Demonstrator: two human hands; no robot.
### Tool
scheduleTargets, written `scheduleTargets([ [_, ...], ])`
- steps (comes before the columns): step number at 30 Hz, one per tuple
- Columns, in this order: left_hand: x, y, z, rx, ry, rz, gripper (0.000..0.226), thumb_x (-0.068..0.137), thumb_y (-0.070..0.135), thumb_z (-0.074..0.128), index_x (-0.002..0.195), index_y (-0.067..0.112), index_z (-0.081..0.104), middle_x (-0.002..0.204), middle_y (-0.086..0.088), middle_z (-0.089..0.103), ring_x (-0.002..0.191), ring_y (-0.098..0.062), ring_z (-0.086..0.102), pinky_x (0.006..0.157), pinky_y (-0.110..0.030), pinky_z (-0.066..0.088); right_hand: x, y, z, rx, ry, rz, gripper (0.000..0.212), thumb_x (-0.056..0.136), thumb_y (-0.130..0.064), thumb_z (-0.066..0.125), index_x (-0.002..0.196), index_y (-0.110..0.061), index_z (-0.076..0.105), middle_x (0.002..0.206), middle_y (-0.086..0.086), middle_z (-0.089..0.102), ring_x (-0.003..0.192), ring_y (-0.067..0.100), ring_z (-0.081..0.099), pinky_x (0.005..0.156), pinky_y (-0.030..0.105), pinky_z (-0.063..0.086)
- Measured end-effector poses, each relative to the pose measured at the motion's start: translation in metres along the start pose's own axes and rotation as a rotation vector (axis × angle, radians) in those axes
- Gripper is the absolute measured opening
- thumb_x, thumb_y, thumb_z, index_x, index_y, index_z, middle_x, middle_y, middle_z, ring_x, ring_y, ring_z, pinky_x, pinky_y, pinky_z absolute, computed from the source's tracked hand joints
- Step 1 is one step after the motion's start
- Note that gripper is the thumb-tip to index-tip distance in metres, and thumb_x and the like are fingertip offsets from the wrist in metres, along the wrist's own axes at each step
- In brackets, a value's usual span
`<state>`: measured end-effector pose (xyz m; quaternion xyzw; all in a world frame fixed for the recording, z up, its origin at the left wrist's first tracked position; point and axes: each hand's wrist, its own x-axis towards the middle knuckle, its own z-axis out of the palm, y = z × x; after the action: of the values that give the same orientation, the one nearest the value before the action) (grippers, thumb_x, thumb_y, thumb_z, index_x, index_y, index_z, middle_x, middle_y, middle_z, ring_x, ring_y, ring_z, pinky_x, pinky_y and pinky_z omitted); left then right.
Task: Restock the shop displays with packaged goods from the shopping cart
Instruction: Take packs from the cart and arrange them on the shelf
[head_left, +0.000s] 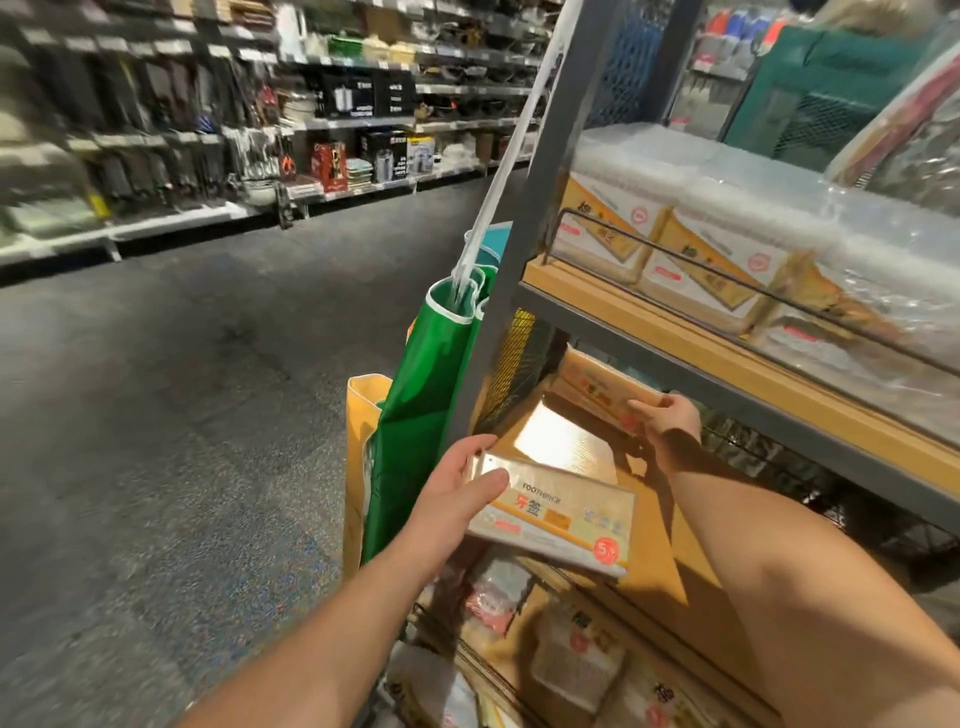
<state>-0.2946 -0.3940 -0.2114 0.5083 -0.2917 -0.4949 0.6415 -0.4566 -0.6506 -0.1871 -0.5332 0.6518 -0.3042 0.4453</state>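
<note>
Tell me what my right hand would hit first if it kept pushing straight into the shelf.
Probably the stacked toothpick packs at the back of the middle shelf. The right hand already grips one there; depth is unclear.

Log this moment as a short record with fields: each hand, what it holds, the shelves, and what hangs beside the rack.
left hand: grips a toothpick pack by its left end, held in front of the rack
right hand: holds a second pack on the middle shelf
top shelf: similar packs behind a wire rail
hanging beside the rack: green bag, yellow bag
background: blurred aisle shelving
</note>
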Motion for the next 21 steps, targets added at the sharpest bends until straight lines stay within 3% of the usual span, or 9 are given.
scheduleTargets([
  [3, -0.002, 0.0, 0.001, -0.014, 0.012, -0.004, 0.04, 0.092, 0.007, 0.061, 0.127, 0.026, 0.053, 0.106, -0.006, 0.071, 0.089, -0.021, 0.072, 0.073, -0.031, 0.056, 0.001, 0.002, 0.004, 0.044, 0.036, -0.001, 0.028, 0.087, -0.029, 0.073, 0.102, -0.01, 0.059, 0.099, 0.008, 0.064, 0.093, 0.025, 0.062, 0.091, 0.041, 0.055],
  [6, -0.004, 0.002, 0.001, -0.004, 0.008, 0.001, 0.039, 0.093, 0.009, 0.061, 0.127, 0.026, 0.052, 0.108, -0.008, 0.07, 0.09, -0.02, 0.072, 0.074, -0.03, 0.056, -0.007, 0.009, 0.0, 0.111, 0.014, 0.01, 0.04, 0.085, -0.027, 0.075, 0.117, -0.007, 0.062, 0.11, 0.01, 0.065, 0.103, 0.027, 0.061, 0.094, 0.04, 0.053],
  [10, -0.004, 0.002, 0.0, 0.015, 0.004, 0.013, 0.036, 0.094, 0.009, 0.059, 0.124, 0.028, 0.053, 0.111, -0.01, 0.069, 0.09, -0.019, 0.072, 0.075, -0.03, 0.055, -0.038, 0.027, -0.017, 0.302, -0.04, 0.049, 0.035, 0.093, -0.019, 0.065, 0.126, -0.008, 0.057, 0.12, 0.009, 0.06, 0.095, 0.016, 0.059, 0.08, 0.029, 0.054],
  [13, -0.004, 0.003, 0.0, 0.007, -0.011, 0.003, 0.035, 0.094, 0.009, 0.059, 0.121, 0.031, 0.053, 0.115, -0.013, 0.068, 0.094, -0.024, 0.071, 0.083, -0.037, 0.055, -0.084, 0.037, -0.038, 0.42, -0.236, 0.127, 0.032, 0.092, -0.029, 0.065, 0.116, -0.008, 0.063, 0.116, 0.013, 0.067, 0.095, 0.021, 0.067, 0.084, 0.036, 0.058],
  [14, -0.004, 0.003, -0.001, 0.006, -0.008, 0.0, 0.034, 0.094, 0.009, 0.06, 0.119, 0.032, 0.054, 0.116, -0.013, 0.068, 0.095, -0.025, 0.071, 0.085, -0.039, 0.055, -0.101, 0.038, -0.045, 0.398, -0.324, 0.097, 0.041, 0.084, -0.04, 0.072, 0.111, -0.009, 0.067, 0.108, 0.012, 0.07, 0.095, 0.025, 0.067, 0.088, 0.041, 0.057],
  [16, -0.003, 0.003, -0.001, -0.011, -0.005, -0.013, 0.034, 0.094, 0.009, 0.06, 0.119, 0.031, 0.054, 0.117, -0.014, 0.067, 0.095, -0.026, 0.071, 0.084, -0.039, 0.055, -0.13, 0.039, -0.057, 0.245, -0.465, -0.019, 0.064, 0.063, -0.054, 0.083, 0.108, -0.011, 0.067, 0.101, 0.01, 0.071, 0.091, 0.026, 0.067, 0.08, 0.043, 0.055],
  [17, -0.002, 0.002, -0.001, -0.025, -0.006, -0.023, 0.035, 0.093, 0.009, 0.061, 0.122, 0.028, 0.054, 0.117, -0.014, 0.067, 0.094, -0.025, 0.071, 0.082, -0.037, 0.056, -0.145, 0.038, -0.058, 0.145, -0.513, -0.081, 0.062, 0.064, -0.05, 0.083, 0.111, -0.013, 0.065, 0.102, 0.009, 0.071, 0.09, 0.026, 0.069, 0.075, 0.041, 0.055],
  [19, -0.002, 0.0, -0.001, -0.038, -0.002, -0.043, 0.04, 0.093, 0.011, 0.062, 0.13, 0.022, 0.052, 0.116, -0.013, 0.068, 0.094, -0.023, 0.071, 0.079, -0.035, 0.055, -0.167, 0.039, -0.053, 0.034, -0.554, -0.161, 0.038, 0.082, -0.028, 0.076, 0.114, -0.018, 0.059, 0.106, 0.008, 0.072, 0.092, 0.023, 0.072, 0.074, 0.037, 0.057],
  [21, -0.005, -0.002, 0.001, -0.033, -0.006, -0.06, 0.044, 0.092, 0.013, 0.063, 0.134, 0.017, 0.05, 0.116, -0.013, 0.069, 0.097, -0.024, 0.071, 0.082, -0.038, 0.055, -0.181, 0.039, -0.045, 0.036, -0.496, -0.153, 0.038, 0.083, -0.016, 0.075, 0.115, -0.02, 0.055, 0.106, 0.009, 0.073, 0.091, 0.023, 0.074, 0.075, 0.039, 0.059],
])
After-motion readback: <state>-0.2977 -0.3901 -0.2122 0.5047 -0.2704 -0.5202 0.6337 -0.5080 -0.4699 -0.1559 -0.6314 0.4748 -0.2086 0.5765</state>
